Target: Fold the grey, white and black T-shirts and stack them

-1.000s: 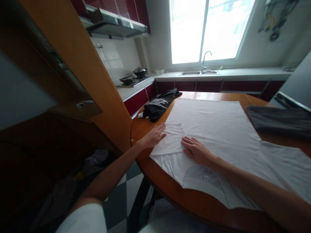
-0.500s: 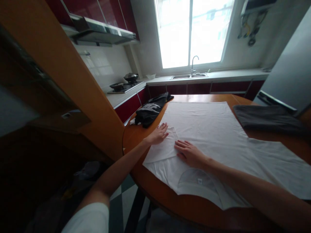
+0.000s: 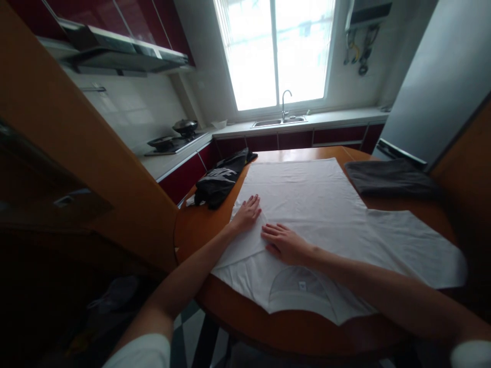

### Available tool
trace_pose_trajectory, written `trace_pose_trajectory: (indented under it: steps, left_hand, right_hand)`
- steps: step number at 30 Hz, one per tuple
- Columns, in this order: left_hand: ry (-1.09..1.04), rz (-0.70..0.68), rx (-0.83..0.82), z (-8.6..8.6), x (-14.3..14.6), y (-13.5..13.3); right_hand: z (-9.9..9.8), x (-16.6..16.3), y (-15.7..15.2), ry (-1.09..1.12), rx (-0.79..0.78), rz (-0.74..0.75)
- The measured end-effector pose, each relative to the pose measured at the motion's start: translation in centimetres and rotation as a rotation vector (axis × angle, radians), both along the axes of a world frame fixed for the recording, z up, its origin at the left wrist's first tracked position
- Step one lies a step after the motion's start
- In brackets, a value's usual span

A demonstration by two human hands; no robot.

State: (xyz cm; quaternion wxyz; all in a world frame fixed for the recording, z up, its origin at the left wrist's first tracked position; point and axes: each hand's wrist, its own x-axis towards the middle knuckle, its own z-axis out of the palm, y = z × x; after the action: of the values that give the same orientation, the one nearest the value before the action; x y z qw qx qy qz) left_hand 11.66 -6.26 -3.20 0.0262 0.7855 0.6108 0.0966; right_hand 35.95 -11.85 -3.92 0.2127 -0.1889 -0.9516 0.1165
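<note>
A white T-shirt (image 3: 318, 204) lies spread flat on a round wooden table (image 3: 199, 225), collar toward me. Its left sleeve is folded inward over the body. My left hand (image 3: 246, 213) rests flat on the folded sleeve at the shirt's left edge, fingers stretched out. Just to its right, my right hand (image 3: 283, 242) presses flat on the shirt above the collar, fingers spread. Neither hand holds anything.
A black garment with white lettering (image 3: 220, 178) lies crumpled at the table's far left. A folded dark grey garment (image 3: 389, 179) sits at the far right. A wooden cabinet wall (image 3: 95, 168) stands close on the left. Kitchen counter, stove and sink (image 3: 279, 121) run behind.
The view has swung rightward, so the table sits more centred. My left hand has slid a little further onto the folded sleeve. My right hand stays flat on the shirt.
</note>
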Motion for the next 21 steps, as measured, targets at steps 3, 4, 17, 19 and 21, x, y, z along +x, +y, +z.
trace_pose_trajectory:
  steps: [3,4,17,19,21]
  left_hand:
    - [-0.01,0.067,0.048,0.2,-0.8,0.3]
    - [-0.01,0.085,0.046,0.1,-1.0,0.5]
    - [0.115,0.053,-0.017,0.0,-2.0,1.0]
    - [0.115,0.045,0.03,-0.1,-2.0,1.2]
    - [0.125,0.009,0.034,-0.2,-1.8,1.2]
  right_hand:
    - [-0.1,0.0,0.1,0.008,0.005,-0.002]
    - [-0.1,0.0,0.1,0.011,0.01,0.0]
    - [0.5,-0.1,0.6,-0.001,0.082,0.022]
    - [0.7,-0.1,0.7,0.002,0.112,0.029]
    - [0.7,-0.1,0.7,0.003,0.134,0.033]
